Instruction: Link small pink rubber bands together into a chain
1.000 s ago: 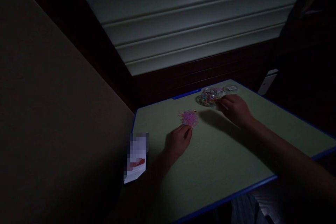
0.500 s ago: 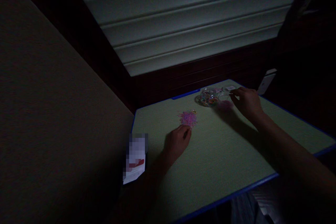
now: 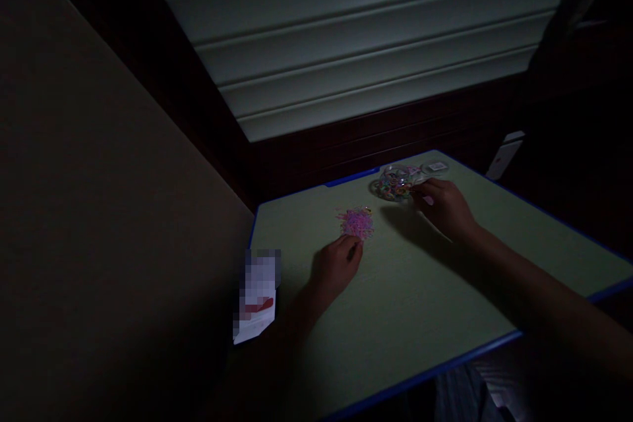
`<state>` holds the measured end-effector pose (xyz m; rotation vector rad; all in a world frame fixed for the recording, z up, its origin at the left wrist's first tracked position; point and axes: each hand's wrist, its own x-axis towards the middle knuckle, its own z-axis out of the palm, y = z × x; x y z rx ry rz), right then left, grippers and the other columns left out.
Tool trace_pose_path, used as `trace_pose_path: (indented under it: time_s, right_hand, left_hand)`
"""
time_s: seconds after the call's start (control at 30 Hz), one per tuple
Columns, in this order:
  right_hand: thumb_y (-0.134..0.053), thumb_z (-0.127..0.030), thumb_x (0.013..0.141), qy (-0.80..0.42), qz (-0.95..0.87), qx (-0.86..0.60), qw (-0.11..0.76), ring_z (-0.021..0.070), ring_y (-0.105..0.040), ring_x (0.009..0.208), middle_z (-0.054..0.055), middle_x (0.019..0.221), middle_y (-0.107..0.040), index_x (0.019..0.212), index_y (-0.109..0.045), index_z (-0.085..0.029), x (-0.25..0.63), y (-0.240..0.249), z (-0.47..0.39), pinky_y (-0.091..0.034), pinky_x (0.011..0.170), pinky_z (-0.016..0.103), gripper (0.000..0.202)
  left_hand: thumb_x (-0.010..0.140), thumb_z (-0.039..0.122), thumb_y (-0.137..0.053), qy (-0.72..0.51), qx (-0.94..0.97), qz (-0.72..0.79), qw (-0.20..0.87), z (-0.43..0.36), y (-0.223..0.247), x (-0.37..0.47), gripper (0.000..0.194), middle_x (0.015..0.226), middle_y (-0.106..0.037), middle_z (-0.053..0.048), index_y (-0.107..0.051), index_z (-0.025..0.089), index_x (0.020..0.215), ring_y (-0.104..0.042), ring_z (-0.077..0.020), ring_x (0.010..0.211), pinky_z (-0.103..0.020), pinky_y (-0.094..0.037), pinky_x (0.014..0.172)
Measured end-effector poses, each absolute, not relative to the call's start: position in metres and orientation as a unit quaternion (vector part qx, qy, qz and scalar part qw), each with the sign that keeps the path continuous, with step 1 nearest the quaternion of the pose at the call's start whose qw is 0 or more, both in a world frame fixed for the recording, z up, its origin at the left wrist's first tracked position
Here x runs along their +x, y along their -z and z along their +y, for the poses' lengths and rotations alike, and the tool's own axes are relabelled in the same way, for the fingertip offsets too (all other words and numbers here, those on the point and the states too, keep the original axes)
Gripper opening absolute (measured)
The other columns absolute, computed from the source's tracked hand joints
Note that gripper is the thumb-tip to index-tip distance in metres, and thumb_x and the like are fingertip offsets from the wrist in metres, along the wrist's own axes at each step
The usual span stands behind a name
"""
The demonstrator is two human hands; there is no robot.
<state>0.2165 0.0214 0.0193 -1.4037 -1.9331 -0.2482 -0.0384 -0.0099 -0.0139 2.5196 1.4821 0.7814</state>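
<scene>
A small heap of thin pink and purple pieces (image 3: 357,223), perhaps small rubber bands, lies on the pale green table (image 3: 415,290). My left hand (image 3: 339,264) rests at the heap's near edge with thumb and fingers pinched together; what they hold is too small to make out. My right hand (image 3: 442,208) is beside a clear round container (image 3: 393,183) of multicoloured ring-like pieces, its fingertips pinched near the container's right side. A patch of pink shows by these fingers, mostly hidden by the hand. Whatever the right fingertips hold cannot be made out.
Behind my right hand lies a clear round lid or dish (image 3: 436,167) with a white label. A white box with a red mark (image 3: 257,306) stands at the table's left edge. Another white box (image 3: 504,155) stands beyond the right edge. A dark wooden panel (image 3: 316,151) rises behind.
My right hand has moved left and slightly down, from above the pink-filled clear dish to beside the multicoloured container. My left hand stays at the heap. The view has shifted slightly.
</scene>
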Motion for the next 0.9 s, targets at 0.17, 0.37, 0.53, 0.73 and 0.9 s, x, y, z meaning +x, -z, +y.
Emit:
trace_pose_path:
  time_s: [0.17,0.37,0.53,0.73,0.9]
  right_hand:
    - [-0.046,-0.022,0.079,-0.038,-0.798,-0.472,0.373,0.0156,-0.055,0.072,0.008,0.082,-0.061,0.089,-0.061,-0.014,0.182,-0.007,0.008,-0.040,0.067,0.026,0.020]
    - [-0.046,-0.024,0.080,-0.122,-0.802,-0.465,0.354,0.0143,-0.054,0.072,0.006,0.080,-0.060,0.089,-0.062,-0.016,0.162,0.006,0.004,-0.041,0.066,0.025,0.020]
    - [-0.048,-0.026,0.079,-0.143,-0.809,-0.453,0.347,0.0130,-0.054,0.072,0.005,0.079,-0.059,0.087,-0.062,-0.017,0.156,0.012,0.006,-0.040,0.066,0.023,0.019]
    - [-0.049,-0.023,0.079,-0.126,-0.827,-0.439,0.328,0.0122,-0.053,0.070,0.004,0.077,-0.058,0.085,-0.063,-0.017,0.150,0.016,0.008,-0.039,0.064,0.022,0.016]
    - [-0.050,-0.024,0.079,-0.108,-0.831,-0.442,0.322,0.0122,-0.052,0.068,0.005,0.076,-0.057,0.083,-0.063,-0.016,0.150,0.017,0.011,-0.038,0.063,0.022,0.016]
  left_hand:
    - [0.083,0.029,-0.037,-0.258,0.832,0.487,0.061,-0.010,0.013,-0.038,0.020,0.079,-0.060,0.001,-0.056,0.022,0.084,-0.049,-0.0087,0.063,-0.019,-0.036,0.060]
    - [0.083,0.029,-0.037,-0.252,0.832,0.491,0.059,-0.010,0.013,-0.038,0.020,0.080,-0.060,0.001,-0.056,0.021,0.083,-0.050,-0.0087,0.064,-0.019,-0.037,0.061]
    - [0.084,0.030,-0.037,-0.250,0.832,0.492,0.059,-0.009,0.013,-0.037,0.020,0.080,-0.060,0.001,-0.055,0.022,0.083,-0.050,-0.0085,0.063,-0.019,-0.037,0.061]
    - [0.084,0.030,-0.036,-0.254,0.830,0.493,0.057,-0.010,0.013,-0.037,0.020,0.080,-0.060,0.002,-0.055,0.023,0.083,-0.050,-0.0087,0.063,-0.019,-0.037,0.060]
    - [0.083,0.029,-0.038,-0.253,0.831,0.493,0.053,-0.010,0.012,-0.036,0.020,0.079,-0.060,0.001,-0.056,0.021,0.082,-0.049,-0.0087,0.063,-0.019,-0.037,0.060]
